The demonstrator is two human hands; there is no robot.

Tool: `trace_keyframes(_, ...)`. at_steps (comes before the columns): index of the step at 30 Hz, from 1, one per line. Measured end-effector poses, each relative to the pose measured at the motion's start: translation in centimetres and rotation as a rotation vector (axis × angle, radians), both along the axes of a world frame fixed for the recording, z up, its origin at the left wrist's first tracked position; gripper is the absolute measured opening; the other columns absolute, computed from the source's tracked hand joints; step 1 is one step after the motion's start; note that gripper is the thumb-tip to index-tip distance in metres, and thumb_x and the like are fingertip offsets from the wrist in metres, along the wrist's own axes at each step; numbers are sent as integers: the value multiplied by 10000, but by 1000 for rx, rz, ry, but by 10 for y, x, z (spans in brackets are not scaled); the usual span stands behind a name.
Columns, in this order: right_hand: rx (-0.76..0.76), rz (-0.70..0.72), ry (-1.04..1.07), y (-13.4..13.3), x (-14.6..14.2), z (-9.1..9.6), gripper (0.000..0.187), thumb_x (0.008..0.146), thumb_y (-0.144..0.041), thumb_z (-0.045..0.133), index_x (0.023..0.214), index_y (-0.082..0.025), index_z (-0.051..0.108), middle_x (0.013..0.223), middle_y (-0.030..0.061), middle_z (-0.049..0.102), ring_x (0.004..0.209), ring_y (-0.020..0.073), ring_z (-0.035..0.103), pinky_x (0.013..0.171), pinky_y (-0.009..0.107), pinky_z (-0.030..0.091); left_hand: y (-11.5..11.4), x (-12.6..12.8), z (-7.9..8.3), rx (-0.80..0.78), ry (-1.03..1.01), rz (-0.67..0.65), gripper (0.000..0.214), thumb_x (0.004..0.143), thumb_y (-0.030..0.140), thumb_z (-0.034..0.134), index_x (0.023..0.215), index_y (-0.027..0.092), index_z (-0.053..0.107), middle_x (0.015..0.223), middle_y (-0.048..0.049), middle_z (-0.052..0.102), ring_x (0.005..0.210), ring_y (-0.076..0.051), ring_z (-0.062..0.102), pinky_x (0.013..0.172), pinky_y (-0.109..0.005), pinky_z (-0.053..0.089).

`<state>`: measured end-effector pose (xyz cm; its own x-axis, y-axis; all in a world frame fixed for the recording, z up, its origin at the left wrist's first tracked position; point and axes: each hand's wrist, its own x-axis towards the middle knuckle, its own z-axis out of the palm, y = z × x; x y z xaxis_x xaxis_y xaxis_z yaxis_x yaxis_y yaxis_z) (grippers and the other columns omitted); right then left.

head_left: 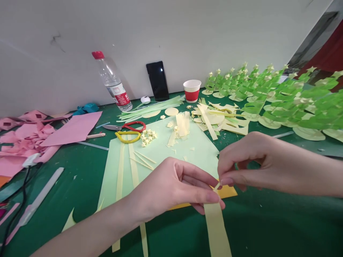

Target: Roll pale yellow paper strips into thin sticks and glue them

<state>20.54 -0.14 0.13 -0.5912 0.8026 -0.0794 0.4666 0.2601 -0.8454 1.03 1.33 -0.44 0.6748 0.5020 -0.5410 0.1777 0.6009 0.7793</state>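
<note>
We pinch a wide pale yellow strip [218,230] between the thumb and fingers of our left hand [174,189], its lower end running toward us over the green table [281,228]. Our right hand [248,164] is closed, thumb to fingertips, on a narrow sliver [217,186] at the strip's upper end; whether the two are joined, we cannot tell. Beyond, on a pale green sheet [160,150], we see small folded stars [148,137] just beside the scissors [124,126]

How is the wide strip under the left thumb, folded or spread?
Spread below the left hand: the strip runs flat there, with no fold showing. Where covered, cannot tell.
</note>
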Motion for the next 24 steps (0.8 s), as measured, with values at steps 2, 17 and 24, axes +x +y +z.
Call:
trace_keyframes(2, -49, -7, 30, -1, 2, 0, 209, 823, -282, 592, 660, -185, 680, 557, -39, 587, 457, 44, 492, 394, 134, 345, -1, 0, 0, -10, 7, 13, 222, 585, 183, 833, 785, 138, 747, 603, 28, 731, 569, -55, 645, 513, -91, 505)
trace_keyframes(17, 10, 10, 2, 2, 2, 1, 167, 803, -214, 582, 676, -200, 690, 552, -48, 597, 466, 36, 522, 396, 101, 366, -1, -2, -3, 14, 38, -8, 276, 561, 66, 796, 819, 152, 748, 619, 21, 726, 555, -76, 633, 534, -134, 476)
trace_keyframes(24, 22, 29, 58, 2, 4, -1, 143, 814, -216, 593, 695, -193, 667, 590, -50, 595, 472, 39, 547, 412, 122, 385, 0, -3, -4, -39, -24, -48, 187, 647, 69, 735, 818, 146, 728, 657, 15, 739, 605, -76, 661, 549, -133, 511)
